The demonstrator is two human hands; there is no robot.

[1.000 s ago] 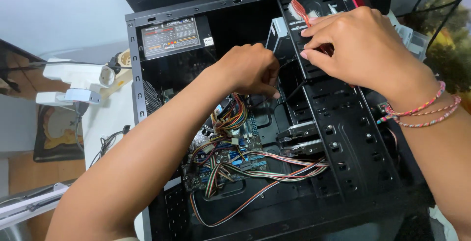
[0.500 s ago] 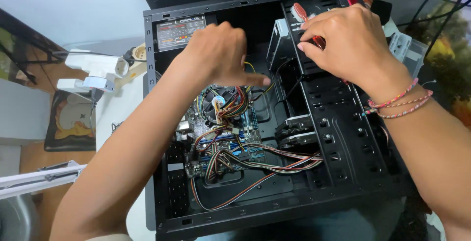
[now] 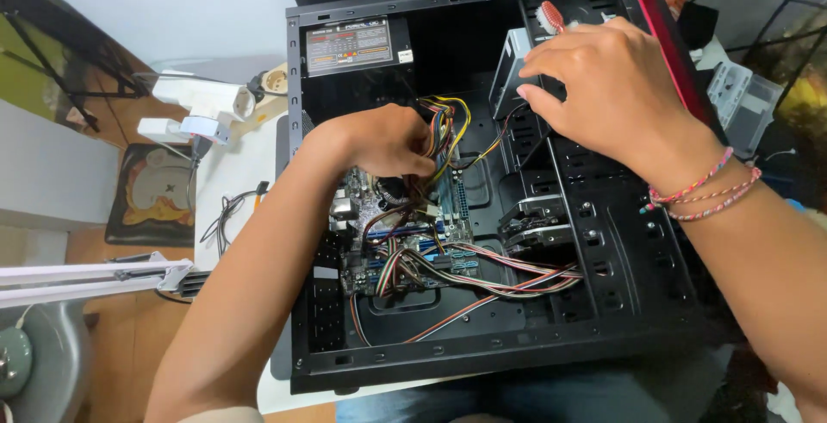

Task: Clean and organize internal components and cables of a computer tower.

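An open black computer case [image 3: 603, 302] is seen lying on its side on a white tabletop [image 3: 237, 173], spanning most of it toward the right edge. Inside, the left hand [image 3: 379, 140] is curled closed around a bundle of yellow, black and red power cables [image 3: 448, 126], gripped just above the motherboard [image 3: 405, 233], with the knuckles toward the case's left wall. The right hand [image 3: 612, 87] is laid over the grey drive cage [image 3: 510, 65] at the far right of the case, fingers bent down against its top edge; whether anything is pinched beneath the fingertips cannot be told, since the palm hides it. A red-handled tool [image 3: 550, 16] is poking out just beyond that hand. Beaded bracelets [image 3: 702, 186] are worn on the right wrist.

The cable bundle is judged to be light, soft and springy, likely to bend back when let go; it is best taken by the sheathed wires close to the plug rather than by single strands, which could be strained at the connector. The motherboard beneath is stiff but fragile, and is better left untouched by the fingers.

Flat ribbon leads [image 3: 482, 272] in red, white and blue are draped across the lower board. A power supply [image 3: 357, 44] with a label is seated in the far left corner of the case. A white power strip [image 3: 198, 100] is resting near the tabletop's left edge.
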